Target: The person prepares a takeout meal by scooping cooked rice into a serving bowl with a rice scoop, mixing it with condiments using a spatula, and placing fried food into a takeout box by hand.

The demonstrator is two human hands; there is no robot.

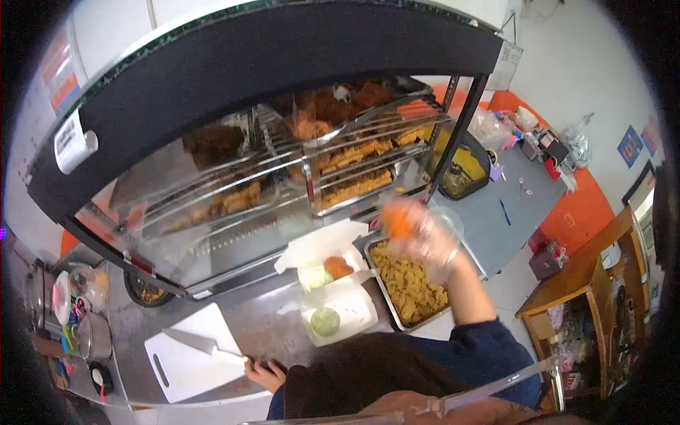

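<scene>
My right hand (432, 244), in a clear plastic glove and smeared by motion, grips an orange piece of food (399, 218) above the metal tray (399, 326) of golden-brown fried pieces (411, 287). Left of that tray, an open white takeaway box (354, 312) holds an orange-brown piece (338, 267), some pale green food (315, 276) and a round green item (325, 321). My bare left hand (265, 374) rests at the counter's front edge with fingers slightly apart. Its fingertips are by the handle end of a knife (191, 340), which lies on a white cutting board (191, 361).
A glass display cabinet (262, 78) with racks of fried food stands along the counter's back. On the right are a grey table (489, 219) with a black tray (464, 170) and a wooden shelf (567, 304). Pots (94, 336) stand at the far left.
</scene>
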